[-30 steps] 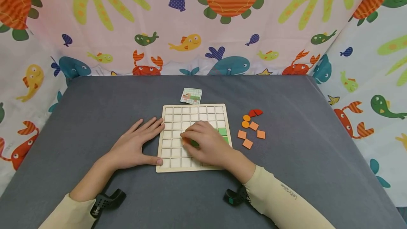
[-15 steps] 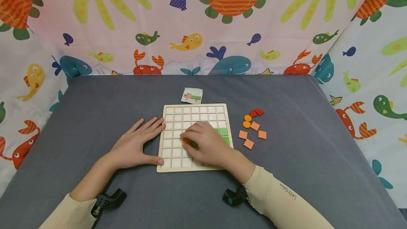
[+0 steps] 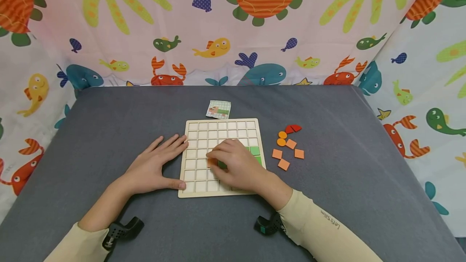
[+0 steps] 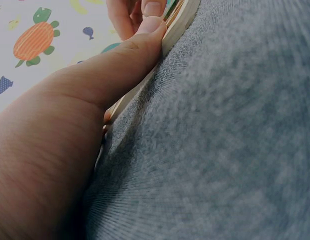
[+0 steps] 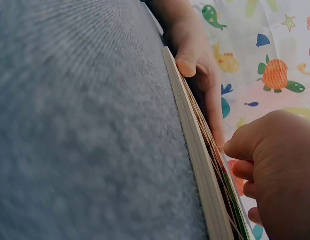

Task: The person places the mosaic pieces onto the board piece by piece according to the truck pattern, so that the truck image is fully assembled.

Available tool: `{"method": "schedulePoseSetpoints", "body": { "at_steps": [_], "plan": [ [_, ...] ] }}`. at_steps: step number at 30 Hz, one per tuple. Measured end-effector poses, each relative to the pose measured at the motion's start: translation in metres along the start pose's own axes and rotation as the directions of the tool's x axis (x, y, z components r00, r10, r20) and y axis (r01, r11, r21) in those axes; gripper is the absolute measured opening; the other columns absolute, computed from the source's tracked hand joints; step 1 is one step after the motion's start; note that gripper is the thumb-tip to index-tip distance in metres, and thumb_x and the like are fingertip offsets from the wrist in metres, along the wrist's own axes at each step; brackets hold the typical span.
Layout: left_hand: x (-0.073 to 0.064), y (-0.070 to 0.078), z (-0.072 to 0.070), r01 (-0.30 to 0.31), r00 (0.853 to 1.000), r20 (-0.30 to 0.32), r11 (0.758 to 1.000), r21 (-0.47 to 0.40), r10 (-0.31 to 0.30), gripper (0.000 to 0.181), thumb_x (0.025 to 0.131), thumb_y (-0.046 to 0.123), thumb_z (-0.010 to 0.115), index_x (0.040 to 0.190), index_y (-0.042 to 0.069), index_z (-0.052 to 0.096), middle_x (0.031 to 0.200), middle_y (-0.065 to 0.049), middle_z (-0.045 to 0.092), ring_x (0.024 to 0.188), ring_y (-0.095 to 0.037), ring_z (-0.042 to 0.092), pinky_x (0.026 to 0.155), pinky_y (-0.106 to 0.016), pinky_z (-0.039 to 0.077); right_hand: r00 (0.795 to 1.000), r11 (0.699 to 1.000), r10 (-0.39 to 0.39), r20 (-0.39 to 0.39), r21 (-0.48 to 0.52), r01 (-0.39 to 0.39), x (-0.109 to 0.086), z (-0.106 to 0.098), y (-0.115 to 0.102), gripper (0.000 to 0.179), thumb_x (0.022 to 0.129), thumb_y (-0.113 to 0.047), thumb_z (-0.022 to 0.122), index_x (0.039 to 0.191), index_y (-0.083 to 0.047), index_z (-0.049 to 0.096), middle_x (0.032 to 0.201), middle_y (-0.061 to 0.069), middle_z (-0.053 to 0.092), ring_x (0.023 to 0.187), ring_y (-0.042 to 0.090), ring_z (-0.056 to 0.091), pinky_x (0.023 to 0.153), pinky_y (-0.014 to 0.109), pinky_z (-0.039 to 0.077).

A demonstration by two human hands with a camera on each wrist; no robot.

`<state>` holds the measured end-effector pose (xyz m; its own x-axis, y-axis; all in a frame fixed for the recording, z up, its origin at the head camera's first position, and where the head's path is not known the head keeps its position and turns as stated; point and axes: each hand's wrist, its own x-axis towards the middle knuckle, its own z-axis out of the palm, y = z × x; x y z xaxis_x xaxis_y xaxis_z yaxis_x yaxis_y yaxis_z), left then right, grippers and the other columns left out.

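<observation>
Since half a second ago we see almost nothing moved: both hands stay where they were on the pale wooden square grid board (image 3: 201, 175), and the loose pieces to its right lie as before. The left hand (image 3: 151, 169) is spread flat, fingers apart, its fingertips and thumb resting on the board's left edge. The right hand (image 3: 238, 165) is over the board's middle, fingers curled, thumb and index finger at a flat orange square tile (image 3: 211, 163) that sits on the board; we cannot tell whether they pinch it. Just right of that tile, partly under the hand, we see a dark green piece (image 3: 222, 164), and by the board's right edge bright green tiles (image 3: 255, 151). Right of the board lie two small red wedges (image 3: 289, 129), two round orange discs (image 3: 281, 142) and four light orange squares (image 3: 284, 164). Just beyond the board's far edge is a small printed paper card (image 3: 218, 109). Under the board we have a grey cloth-covered table (image 3: 109, 132).
</observation>
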<state>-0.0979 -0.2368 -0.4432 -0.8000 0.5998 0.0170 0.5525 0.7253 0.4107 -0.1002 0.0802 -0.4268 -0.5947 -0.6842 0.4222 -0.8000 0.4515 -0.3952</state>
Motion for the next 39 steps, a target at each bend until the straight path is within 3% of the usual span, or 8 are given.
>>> {"method": "schedulePoseSetpoints", "body": {
  "at_steps": [11,20,31,39],
  "plan": [
    [-0.001,0.0,-0.001,-0.007,1.0,-0.004,1.0,-0.021,0.007,0.122,0.082,0.083,0.077,0.176,0.023,0.028,0.182,0.003,0.018,0.169,-0.025,0.013,0.136,-0.05,0.001,1.0,0.999,0.002,-0.015,-0.037,-0.003,-0.012,-0.01,0.004,0.023,0.1,-0.017,0.078,0.121,-0.01,0.082,0.116,0.0,0.076,0.11,0.02,0.066,0.099,0.042,0.055],
    [0.0,0.001,-0.001,-0.007,1.0,0.0,1.0,-0.028,0.007,0.122,0.082,0.084,0.076,0.175,0.023,0.029,0.182,0.004,0.019,0.169,-0.025,0.013,0.136,-0.049,0.001,0.998,0.998,0.021,-0.067,-0.058,-0.025,-0.033,-0.021,0.015,0.023,0.097,-0.016,0.079,0.119,-0.01,0.083,0.113,0.0,0.076,0.107,0.022,0.066,0.098,0.046,0.053],
    [-0.002,0.0,-0.002,-0.008,1.0,-0.009,0.999,-0.033,0.008,0.119,0.083,0.081,0.078,0.175,0.023,0.03,0.182,0.003,0.02,0.169,-0.026,0.014,0.136,-0.049,0.001,0.989,0.989,0.12,-0.082,-0.08,-0.126,-0.06,-0.039,0.029,0.029,0.096,-0.017,0.082,0.123,-0.007,0.081,0.115,0.003,0.076,0.112,0.024,0.066,0.103,0.051,0.051],
    [-0.001,0.002,-0.002,0.002,1.0,-0.004,1.0,-0.032,-0.002,0.12,0.082,0.084,0.077,0.175,0.024,0.031,0.182,0.004,0.02,0.169,-0.026,0.014,0.136,-0.05,0.002,0.982,0.984,0.124,-0.144,-0.109,-0.141,-0.081,-0.052,0.037,0.032,0.092,-0.011,0.083,0.123,-0.002,0.08,0.117,0.006,0.076,0.11,0.028,0.067,0.096,0.052,0.053]
  ]
}}
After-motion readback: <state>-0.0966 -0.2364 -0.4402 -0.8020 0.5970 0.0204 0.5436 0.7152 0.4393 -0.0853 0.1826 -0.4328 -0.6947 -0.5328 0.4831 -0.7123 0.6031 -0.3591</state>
